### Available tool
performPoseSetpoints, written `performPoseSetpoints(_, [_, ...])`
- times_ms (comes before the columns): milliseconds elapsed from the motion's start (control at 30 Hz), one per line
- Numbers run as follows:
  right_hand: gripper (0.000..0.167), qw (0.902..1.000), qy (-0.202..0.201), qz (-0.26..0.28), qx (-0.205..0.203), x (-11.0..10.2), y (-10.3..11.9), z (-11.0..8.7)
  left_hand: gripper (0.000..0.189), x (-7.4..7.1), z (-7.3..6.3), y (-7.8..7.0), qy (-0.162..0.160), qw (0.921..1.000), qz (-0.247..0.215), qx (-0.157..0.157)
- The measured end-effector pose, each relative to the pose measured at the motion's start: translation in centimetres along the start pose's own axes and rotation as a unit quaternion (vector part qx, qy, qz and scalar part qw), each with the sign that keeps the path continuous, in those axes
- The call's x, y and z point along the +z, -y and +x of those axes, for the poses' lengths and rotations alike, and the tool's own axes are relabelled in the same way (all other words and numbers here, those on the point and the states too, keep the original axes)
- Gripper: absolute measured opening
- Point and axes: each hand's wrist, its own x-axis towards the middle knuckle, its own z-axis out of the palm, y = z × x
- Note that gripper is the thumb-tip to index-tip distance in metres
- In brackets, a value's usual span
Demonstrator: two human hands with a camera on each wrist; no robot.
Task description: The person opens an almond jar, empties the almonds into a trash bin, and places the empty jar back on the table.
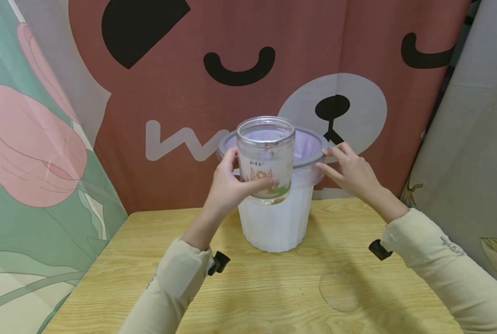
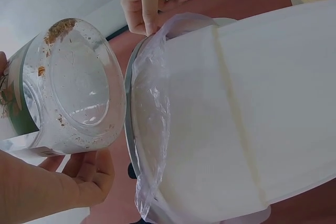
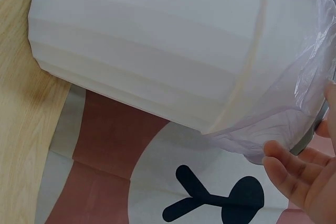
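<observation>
My left hand [image 1: 227,188] grips a clear jar [image 1: 257,164] with a printed label, its mouth up and uncovered, in front of the bin's rim. Brown crumbs cling inside near the jar's base, as the left wrist view of the jar [image 2: 79,85] shows. A white trash can [image 1: 275,227] stands upright on the table, lined with a thin purple bag [image 1: 311,144] folded over its grey rim [image 1: 315,161]. At the rim's right side, thumb and fingers of my right hand [image 1: 353,174] pinch the edge; the right wrist view shows those fingers [image 3: 291,166] beside the bag's fold.
A clear round lid [image 1: 339,291] lies flat on the wooden table [image 1: 273,287], front right of the trash can. Behind the table hangs a red curtain [image 1: 169,93] with a cartoon bear; patterned cloth [image 1: 27,185] hangs at the left.
</observation>
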Motion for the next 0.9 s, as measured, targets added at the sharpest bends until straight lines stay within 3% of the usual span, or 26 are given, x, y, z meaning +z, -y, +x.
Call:
performPoseSetpoints(433, [0.037, 1.0, 0.003, 0.001, 0.0, 0.0, 0.0, 0.0, 0.066, 0.1, -0.5, 0.9, 0.006, 0.9998, -0.019, -0.005])
performPoseSetpoints(900, [0.037, 1.0, 0.001, 0.0, 0.003, 0.1, 0.0, 0.0, 0.068, 0.6, -1.5, 1.6, 0.013, 0.9996, -0.002, 0.025])
